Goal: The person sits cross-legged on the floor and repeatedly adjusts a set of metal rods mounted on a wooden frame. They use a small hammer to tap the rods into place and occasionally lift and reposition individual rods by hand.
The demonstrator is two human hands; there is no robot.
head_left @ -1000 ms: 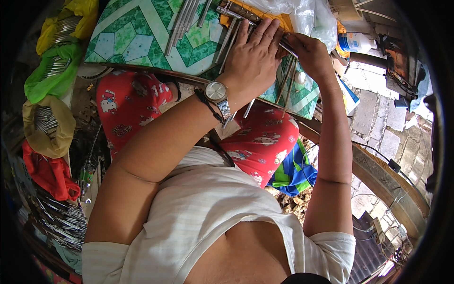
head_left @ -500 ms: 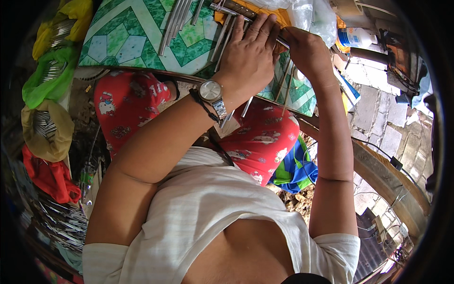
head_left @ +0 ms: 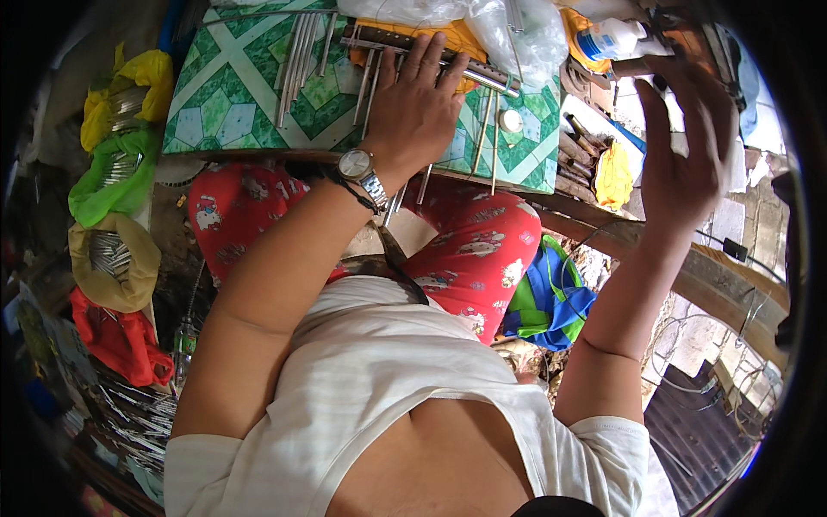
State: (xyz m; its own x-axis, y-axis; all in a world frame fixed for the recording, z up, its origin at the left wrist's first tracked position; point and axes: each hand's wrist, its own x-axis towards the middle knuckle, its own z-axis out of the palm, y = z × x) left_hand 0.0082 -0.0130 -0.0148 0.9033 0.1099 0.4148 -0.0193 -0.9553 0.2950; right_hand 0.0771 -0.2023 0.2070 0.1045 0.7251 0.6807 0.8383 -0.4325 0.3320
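Several thin metal rods are spread side by side on the green patterned board, near its far edge, and are pinned there under the left hand, which is pressed flat with its fingers splayed and grips nothing. A second bundle of rods is laid to the left of that hand on the same board, apart from it. The right hand is raised off the board's right edge, well clear of it, fingers loosely spread and nothing held. A white bottle and a yellow cloth are seen beyond that same edge. The step in hand is judged to be the steadying and lining up of the pinned rods. For the next move, the rods would need to be kept from rolling while the free hand is brought back to them.
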